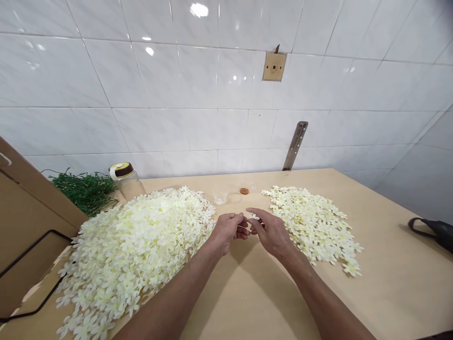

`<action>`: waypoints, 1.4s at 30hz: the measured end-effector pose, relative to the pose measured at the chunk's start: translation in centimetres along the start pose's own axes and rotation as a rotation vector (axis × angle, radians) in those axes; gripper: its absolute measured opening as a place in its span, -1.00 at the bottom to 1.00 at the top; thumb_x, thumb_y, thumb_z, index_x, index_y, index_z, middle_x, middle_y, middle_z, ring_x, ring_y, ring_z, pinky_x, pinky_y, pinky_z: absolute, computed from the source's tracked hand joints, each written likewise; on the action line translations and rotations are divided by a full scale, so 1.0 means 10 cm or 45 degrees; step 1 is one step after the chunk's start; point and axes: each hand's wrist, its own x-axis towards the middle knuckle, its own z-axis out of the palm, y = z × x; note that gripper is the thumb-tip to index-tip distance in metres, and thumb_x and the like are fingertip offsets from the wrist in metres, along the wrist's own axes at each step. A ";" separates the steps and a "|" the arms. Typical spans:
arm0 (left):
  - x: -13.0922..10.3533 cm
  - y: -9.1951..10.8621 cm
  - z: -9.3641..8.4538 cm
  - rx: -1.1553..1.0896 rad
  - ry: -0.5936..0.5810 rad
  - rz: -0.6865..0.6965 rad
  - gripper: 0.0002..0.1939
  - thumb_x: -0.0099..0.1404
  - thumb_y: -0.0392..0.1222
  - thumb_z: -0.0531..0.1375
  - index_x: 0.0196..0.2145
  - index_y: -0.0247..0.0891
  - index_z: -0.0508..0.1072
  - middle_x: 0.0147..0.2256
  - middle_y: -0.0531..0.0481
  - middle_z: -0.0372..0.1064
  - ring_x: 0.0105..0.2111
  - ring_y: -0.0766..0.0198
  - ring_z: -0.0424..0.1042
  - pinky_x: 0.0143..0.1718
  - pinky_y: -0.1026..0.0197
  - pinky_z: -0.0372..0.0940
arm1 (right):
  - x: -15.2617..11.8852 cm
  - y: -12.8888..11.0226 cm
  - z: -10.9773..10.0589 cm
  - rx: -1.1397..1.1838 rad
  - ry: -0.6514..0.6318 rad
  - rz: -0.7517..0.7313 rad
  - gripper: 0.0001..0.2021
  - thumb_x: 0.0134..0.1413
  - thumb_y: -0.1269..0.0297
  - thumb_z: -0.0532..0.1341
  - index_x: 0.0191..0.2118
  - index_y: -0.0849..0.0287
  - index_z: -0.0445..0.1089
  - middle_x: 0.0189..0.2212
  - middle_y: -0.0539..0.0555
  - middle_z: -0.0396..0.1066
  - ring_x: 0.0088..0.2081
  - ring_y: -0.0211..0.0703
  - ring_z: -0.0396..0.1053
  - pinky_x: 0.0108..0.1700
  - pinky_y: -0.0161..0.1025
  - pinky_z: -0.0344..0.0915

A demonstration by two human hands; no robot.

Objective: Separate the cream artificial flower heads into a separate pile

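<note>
My left hand (229,230) and my right hand (272,230) meet over the middle of the table, fingertips close together. Between the thumb and forefinger of my right hand shows a small white artificial flower (254,216). The fingers of my left hand are pinched; whatever lies in them is too small to make out. A large heap of cream-white artificial flowers (141,236) spreads to the left of my left hand. Right of my right hand lies a flatter, smaller pile of similar flowers (314,224).
Beyond my hands sit a clear plastic dish (221,195) and a small brown round piece (244,191). A bottle (129,182), green artificial foliage (85,191) and a cardboard box (31,226) stand left. A black strap (433,231) lies at the right edge. Behind rises a tiled wall.
</note>
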 end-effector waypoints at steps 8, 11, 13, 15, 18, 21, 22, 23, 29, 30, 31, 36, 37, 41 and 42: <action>0.05 0.03 -0.07 0.058 0.064 0.005 -0.85 0.23 -0.20 0.21 -0.42 -0.36 0.41 -0.49 -0.08 0.40 -0.61 0.35 0.38 -0.53 0.28 0.28 | -0.01 -0.08 -0.04 0.109 -0.257 0.157 -0.75 0.22 0.11 0.13 -0.28 0.09 0.51 -0.64 -0.05 0.45 -0.58 -0.19 0.45 -0.44 -0.31 0.37; 0.06 0.04 -0.09 0.113 0.096 0.012 -0.84 0.21 -0.19 0.23 -0.40 -0.37 0.42 -0.44 -0.09 0.41 -0.60 0.35 0.40 -0.54 0.28 0.29 | -0.02 -0.06 -0.04 0.114 -0.214 0.212 -0.73 0.19 0.06 0.16 -0.36 0.10 0.49 -0.68 -0.05 0.43 -0.61 -0.19 0.44 -0.48 -0.32 0.35; 0.06 0.04 -0.10 0.144 0.104 0.016 -0.84 0.23 -0.19 0.22 -0.39 -0.37 0.42 -0.42 -0.09 0.40 -0.58 0.34 0.41 -0.53 0.27 0.31 | -0.03 -0.05 -0.04 0.074 -0.149 0.184 -0.69 0.22 0.04 0.12 -0.38 0.11 0.46 -0.67 -0.05 0.43 -0.62 -0.21 0.43 -0.48 -0.32 0.34; 0.05 0.05 -0.10 0.157 0.100 0.019 -0.84 0.25 -0.19 0.20 -0.38 -0.38 0.43 -0.42 -0.09 0.40 -0.57 0.33 0.42 -0.51 0.26 0.32 | -0.02 -0.05 -0.04 0.041 -0.070 0.146 -0.65 0.27 0.03 0.05 -0.37 0.12 0.43 -0.65 -0.03 0.44 -0.62 -0.22 0.42 -0.46 -0.31 0.35; 0.04 0.06 -0.08 0.161 0.078 0.017 -0.83 0.28 -0.20 0.18 -0.38 -0.38 0.42 -0.43 -0.09 0.39 -0.58 0.33 0.42 -0.52 0.27 0.30 | -0.02 -0.04 -0.04 0.091 0.034 0.142 -0.64 0.30 0.01 0.02 -0.28 0.14 0.44 -0.56 0.01 0.47 -0.57 -0.22 0.46 -0.41 -0.29 0.40; 0.01 0.06 -0.06 0.158 0.052 0.015 -0.82 0.29 -0.19 0.17 -0.39 -0.38 0.42 -0.44 -0.10 0.39 -0.58 0.34 0.42 -0.53 0.28 0.29 | 0.00 -0.02 -0.03 0.213 0.037 0.134 -0.61 0.29 0.00 0.02 -0.10 0.16 0.45 -0.44 0.06 0.53 -0.48 -0.19 0.52 -0.33 -0.25 0.46; 0.00 0.07 -0.05 0.155 0.047 0.018 -0.82 0.29 -0.19 0.18 -0.40 -0.38 0.41 -0.44 -0.10 0.39 -0.58 0.34 0.42 -0.53 0.28 0.29 | 0.00 -0.01 -0.02 0.247 0.019 0.135 -0.60 0.28 0.00 0.04 -0.04 0.16 0.43 -0.43 0.07 0.53 -0.47 -0.18 0.52 -0.31 -0.24 0.47; 0.00 0.07 -0.05 0.151 0.042 0.021 -0.81 0.29 -0.19 0.18 -0.40 -0.38 0.41 -0.44 -0.10 0.39 -0.58 0.34 0.42 -0.52 0.28 0.29 | 0.00 -0.01 -0.02 0.286 0.002 0.149 -0.60 0.26 0.00 0.07 0.01 0.16 0.41 -0.44 0.06 0.54 -0.48 -0.18 0.52 -0.30 -0.22 0.47; 0.01 0.06 -0.06 0.145 0.041 0.030 -0.82 0.27 -0.18 0.21 -0.41 -0.37 0.42 -0.45 -0.09 0.39 -0.58 0.32 0.42 -0.52 0.26 0.29 | 0.02 -0.03 -0.03 0.615 0.010 0.361 -0.60 0.01 -0.06 0.31 -0.21 0.21 0.46 -0.57 0.05 0.50 -0.54 -0.15 0.47 -0.39 -0.21 0.48; 0.02 0.06 -0.07 0.141 0.039 0.033 -0.81 0.26 -0.16 0.22 -0.41 -0.37 0.42 -0.45 -0.09 0.40 -0.58 0.32 0.42 -0.51 0.25 0.29 | 0.02 -0.03 -0.04 0.635 0.000 0.385 -0.60 -0.01 -0.07 0.32 -0.25 0.21 0.47 -0.59 0.05 0.49 -0.55 -0.16 0.47 -0.40 -0.21 0.48; 0.03 0.05 -0.07 0.136 0.032 0.035 -0.80 0.24 -0.14 0.24 -0.40 -0.37 0.43 -0.45 -0.09 0.40 -0.57 0.31 0.43 -0.51 0.25 0.29 | 0.02 -0.03 -0.05 0.641 -0.016 0.403 -0.60 -0.02 -0.08 0.32 -0.28 0.21 0.47 -0.60 0.04 0.49 -0.56 -0.16 0.46 -0.41 -0.21 0.48; 0.05 0.01 -0.08 0.117 -0.018 0.023 -0.72 0.21 -0.06 0.28 -0.42 -0.37 0.43 -0.46 -0.11 0.42 -0.57 0.32 0.42 -0.49 0.24 0.30 | 0.04 -0.02 -0.06 0.655 -0.053 0.422 -0.58 0.04 -0.11 0.26 -0.27 0.21 0.47 -0.57 0.05 0.50 -0.51 -0.13 0.51 -0.36 -0.19 0.51; 0.06 0.00 -0.08 0.113 -0.031 0.024 -0.72 0.21 -0.05 0.28 -0.42 -0.37 0.43 -0.47 -0.12 0.42 -0.57 0.32 0.42 -0.48 0.24 0.31 | 0.04 -0.01 -0.06 0.691 -0.072 0.422 -0.57 0.03 -0.11 0.26 -0.24 0.21 0.47 -0.53 0.06 0.52 -0.46 -0.11 0.53 -0.31 -0.16 0.52; 0.07 -0.01 -0.08 0.091 -0.077 0.046 -0.74 0.23 -0.06 0.26 -0.40 -0.36 0.42 -0.46 -0.15 0.45 -0.55 0.30 0.43 -0.45 0.22 0.34 | 0.05 -0.01 -0.04 0.830 -0.119 0.436 -0.53 -0.01 -0.09 0.30 -0.09 0.18 0.40 -0.42 0.05 0.54 -0.35 -0.07 0.56 -0.17 -0.07 0.53; 0.07 -0.01 -0.08 0.086 -0.084 0.049 -0.73 0.23 -0.05 0.26 -0.40 -0.36 0.42 -0.46 -0.15 0.45 -0.55 0.30 0.43 -0.45 0.22 0.34 | 0.06 -0.01 -0.04 0.833 -0.124 0.442 -0.54 -0.02 -0.07 0.31 -0.11 0.18 0.40 -0.43 0.05 0.53 -0.35 -0.07 0.56 -0.19 -0.08 0.53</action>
